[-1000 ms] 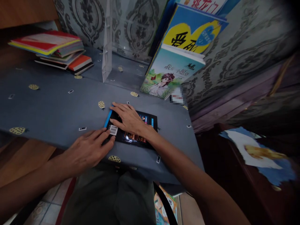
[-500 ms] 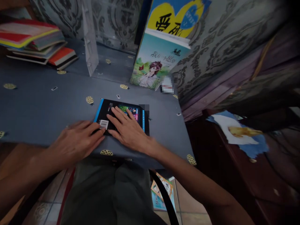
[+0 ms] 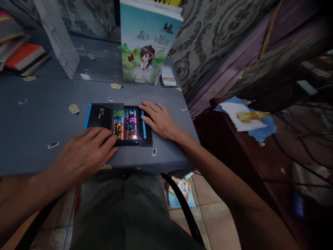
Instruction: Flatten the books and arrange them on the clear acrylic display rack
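A black book (image 3: 101, 119) with a blue spine and small coloured pictures lies flat on the desk before me, its back cover up. My left hand (image 3: 90, 146) rests over its lower left corner, fingers stretched out and lying on the cover. At the book's right edge is my right hand (image 3: 158, 119), fingers apart, the tips touching the cover's upper right part. Neither hand grips it. Behind it a green-blue book (image 3: 143, 38) with a drawn figure stands upright.
On the patterned grey desk cloth (image 3: 49, 100), a clear plastic stand (image 3: 61, 45) rises behind. Stacked books (image 3: 24, 57) are at the far left. To the right, a dark red cabinet (image 3: 241, 152) bears a blue and white cloth (image 3: 231, 114) and cables. More books (image 3: 182, 192) lie on the floor.
My right hand has slid from the middle of the cover to its right edge, uncovering the pictures. My left hand stays at the lower left corner. The view has turned right.
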`<state>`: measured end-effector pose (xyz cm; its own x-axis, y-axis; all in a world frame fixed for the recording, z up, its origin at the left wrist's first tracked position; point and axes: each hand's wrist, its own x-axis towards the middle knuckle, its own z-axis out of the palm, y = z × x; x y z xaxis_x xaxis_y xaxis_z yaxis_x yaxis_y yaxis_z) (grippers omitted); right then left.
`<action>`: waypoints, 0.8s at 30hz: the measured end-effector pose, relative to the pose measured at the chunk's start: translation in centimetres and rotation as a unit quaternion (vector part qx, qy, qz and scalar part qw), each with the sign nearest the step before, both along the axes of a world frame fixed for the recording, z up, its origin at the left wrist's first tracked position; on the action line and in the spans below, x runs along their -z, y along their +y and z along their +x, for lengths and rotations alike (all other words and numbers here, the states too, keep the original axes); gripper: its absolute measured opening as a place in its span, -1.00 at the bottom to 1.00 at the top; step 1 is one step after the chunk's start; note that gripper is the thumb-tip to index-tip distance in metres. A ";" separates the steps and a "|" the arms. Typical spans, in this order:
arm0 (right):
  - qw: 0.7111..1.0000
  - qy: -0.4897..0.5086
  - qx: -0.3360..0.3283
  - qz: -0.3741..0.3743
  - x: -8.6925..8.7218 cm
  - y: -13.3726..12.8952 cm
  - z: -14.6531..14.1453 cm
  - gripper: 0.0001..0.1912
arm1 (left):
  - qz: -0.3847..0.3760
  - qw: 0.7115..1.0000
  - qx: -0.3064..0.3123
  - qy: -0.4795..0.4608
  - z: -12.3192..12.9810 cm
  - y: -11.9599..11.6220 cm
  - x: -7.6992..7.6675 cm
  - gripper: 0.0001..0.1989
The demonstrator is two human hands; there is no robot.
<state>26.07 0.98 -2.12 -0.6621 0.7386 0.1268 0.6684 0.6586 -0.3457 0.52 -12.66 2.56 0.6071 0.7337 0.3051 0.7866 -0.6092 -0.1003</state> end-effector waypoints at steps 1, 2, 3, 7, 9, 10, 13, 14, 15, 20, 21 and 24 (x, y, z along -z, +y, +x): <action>1.000 0.005 0.004 0.002 0.1 0.1 0.0 -0.46 | 0.000 1.000 0.019 -0.002 0.9 0.3 0.2 -0.67; 1.000 0.010 0.006 0.004 0.2 0.2 0.0 -0.46 | -0.009 0.999 0.033 -0.004 1.8 0.7 0.5 -0.67; 1.000 0.014 0.007 0.006 0.3 0.1 -0.1 -0.46 | -0.023 0.999 0.039 -0.007 2.7 1.1 0.8 -0.65; 1.000 0.024 0.009 0.006 0.5 -0.1 -0.2 -0.45 | -0.068 0.998 0.014 0.011 4.4 2.5 1.7 -0.55; 1.000 0.030 0.008 0.006 0.4 -0.1 -0.1 -0.45 | -0.070 0.997 0.005 0.036 4.5 3.1 1.7 -0.53; 0.999 0.033 0.004 0.007 0.4 -0.1 0.0 -0.46 | -0.068 0.996 0.005 0.048 4.4 3.2 1.7 -0.52; 0.999 0.041 -0.021 0.016 0.1 -0.3 0.2 -0.51 | -0.060 0.995 0.022 0.070 4.1 3.3 1.7 -0.54; 0.998 0.043 -0.030 0.016 0.0 -0.4 0.2 -0.54 | -0.056 0.996 0.030 0.069 4.1 3.2 1.7 -0.55; 0.998 0.045 -0.037 0.015 0.0 -0.6 0.2 -0.55 | -0.051 0.996 0.037 0.065 4.0 3.2 1.8 -0.56; 0.996 0.081 -0.046 -0.013 -0.4 -2.2 0.8 -0.58 | 0.001 0.996 0.058 0.064 3.9 3.2 2.2 -0.61; 0.994 0.096 -0.050 -0.025 -0.5 -2.5 1.1 -0.57 | 0.011 0.996 0.062 0.063 3.9 3.2 2.2 -0.61; 0.985 0.140 -0.075 -0.063 -0.9 -3.4 2.4 -0.58 | 0.049 0.994 0.077 0.064 3.7 3.5 2.0 -0.61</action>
<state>28.43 -2.45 -1.26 -0.7172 0.6566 0.2333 0.4341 0.6829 -0.5875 4.24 -9.20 0.54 0.7488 0.5990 0.2837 0.6613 -0.7038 -0.2594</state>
